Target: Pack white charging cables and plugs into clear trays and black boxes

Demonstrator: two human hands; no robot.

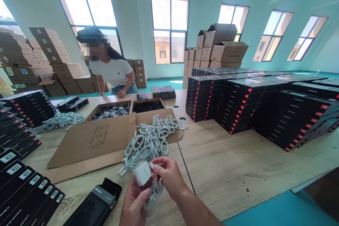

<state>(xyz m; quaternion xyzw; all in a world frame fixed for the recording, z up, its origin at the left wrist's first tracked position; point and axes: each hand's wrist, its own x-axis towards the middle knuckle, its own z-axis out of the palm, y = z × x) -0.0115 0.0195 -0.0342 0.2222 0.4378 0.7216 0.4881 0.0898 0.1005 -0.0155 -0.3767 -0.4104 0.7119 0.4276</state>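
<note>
My left hand (pixel 136 201) is closed around a clear plastic bag. A white charger plug (pixel 143 174) and a coiled white cable (pixel 156 191) show in or against the bag; how far inside the cable sits, I cannot tell. Thumb and forefinger of my right hand (pixel 171 178) pinch the cable beside the charger. Just beyond my hands, a tangled heap of white cables (pixel 148 136) lies on a cardboard flap (pixel 90 144). An open black box (pixel 96 201) rests on the table left of my left hand.
Stacked black boxes (pixel 235 102) fill the right side of the table (pixel 225 159); more black boxes (pixel 23 187) stand at left. A carton (pixel 112 110) holds small packets and black parts. Across the table stands a person (pixel 112 72) in a white shirt. Brown cartons (pixel 227 52) are piled behind.
</note>
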